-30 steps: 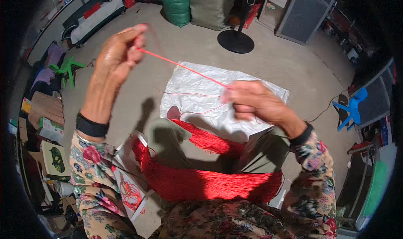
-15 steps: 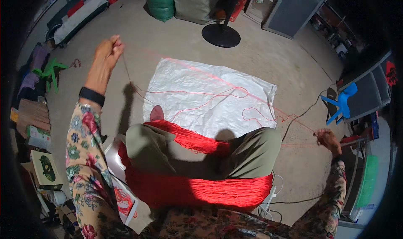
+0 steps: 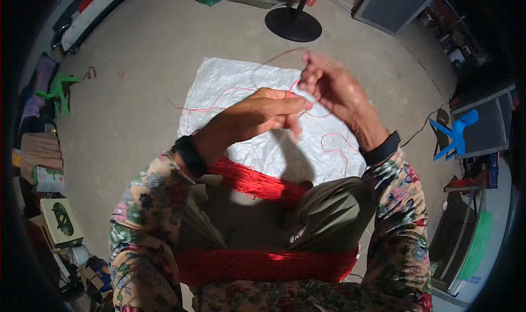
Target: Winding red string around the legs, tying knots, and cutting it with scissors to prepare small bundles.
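left hand (image 3: 268, 110): fingers together, look pinched on red thread (image 3: 292, 87). right hand (image 3: 333, 87): blurred, fingertips curled beside same thread; cannot tell if clamped. thread between hands, upper centre of frame; loose strands over white sheet (image 3: 257, 153). likely near weightless, limp, soft, prone to snarl; best hold: fingertip pinch close to loop, slack kept clear. red yarn (image 3: 263, 183) banded across legs (image 3: 339, 208), lower centre; probably heavier in bulk, better taken by whole bundle.
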Motion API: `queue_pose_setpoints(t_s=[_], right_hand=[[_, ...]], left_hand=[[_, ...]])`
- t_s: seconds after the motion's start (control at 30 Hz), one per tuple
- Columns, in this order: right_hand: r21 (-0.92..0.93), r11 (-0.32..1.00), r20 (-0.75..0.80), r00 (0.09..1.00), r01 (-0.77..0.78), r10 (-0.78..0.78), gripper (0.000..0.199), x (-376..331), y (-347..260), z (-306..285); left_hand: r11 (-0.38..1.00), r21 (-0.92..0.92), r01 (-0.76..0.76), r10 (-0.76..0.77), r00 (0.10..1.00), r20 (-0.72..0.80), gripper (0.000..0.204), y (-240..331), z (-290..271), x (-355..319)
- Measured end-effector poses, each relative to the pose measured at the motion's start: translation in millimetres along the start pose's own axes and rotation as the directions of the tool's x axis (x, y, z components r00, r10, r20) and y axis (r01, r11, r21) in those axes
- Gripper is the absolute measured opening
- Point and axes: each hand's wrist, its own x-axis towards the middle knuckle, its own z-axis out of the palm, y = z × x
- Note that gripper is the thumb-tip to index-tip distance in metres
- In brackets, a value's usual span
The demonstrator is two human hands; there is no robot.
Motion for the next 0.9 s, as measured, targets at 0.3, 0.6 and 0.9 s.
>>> queue_pose_setpoints(t_s=[0.3, 0.6, 0.9], right_hand=[[0.164, 0.951, -0.589, 0.800, 0.263, -0.120, 0.007, 47.9, -39.6, -280.6], [-0.750, 0.620, -0.181, 0.973, -0.231, 0.144, 0.018, 78.2, 38.9, -218.6], [-0.503, 0.776, 0.719, 0.683, 0.380, 0.132, 0.034, -59.0, 26.7, 176.4]], left_hand=[[0.813, 0.130, 0.567, -0.243, 0.535, -0.809, 0.016, 68.3, -134.0, -264.9], [0.902, -0.043, 0.430, -0.183, 0.289, -0.940, 0.018, 124.9, -32.4, -411.4], [0.965, 0.255, 0.063, 0.162, 0.620, -0.768, 0.028, 182.7, 85.6, -194.7]])
